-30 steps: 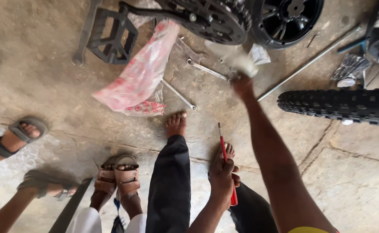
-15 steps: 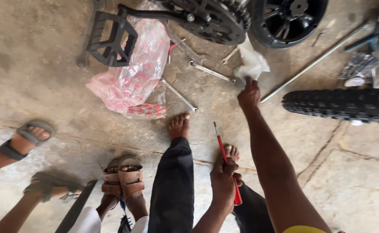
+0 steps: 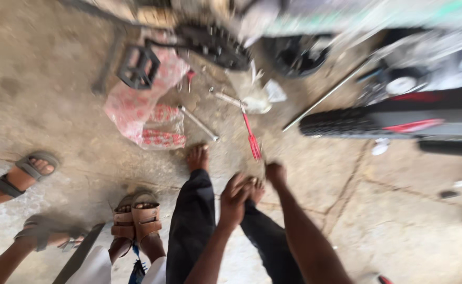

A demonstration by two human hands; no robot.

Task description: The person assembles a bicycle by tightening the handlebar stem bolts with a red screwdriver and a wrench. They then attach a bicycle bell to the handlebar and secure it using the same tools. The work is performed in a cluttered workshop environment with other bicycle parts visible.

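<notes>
A red-patterned bag (image 3: 146, 118) lies left, beside a wrench (image 3: 198, 123). The left hand (image 3: 234, 199) hangs loosely curled, holding nothing. The red screwdriver (image 3: 252, 138) lies on the floor just above the right hand (image 3: 275, 173), whose grip is too blurred to tell. A tyre (image 3: 341, 123) lies right.

Motion blur smears the bicycle parts (image 3: 346, 31) along the top edge.

A red-handled screwdriver (image 3: 252, 138), a red-and-white patterned plastic bag (image 3: 146, 113), a black pedal (image 3: 138, 67), a black knobby tyre (image 3: 341, 123), brown sandals (image 3: 136, 220), grey concrete floor (image 3: 399, 210).
</notes>
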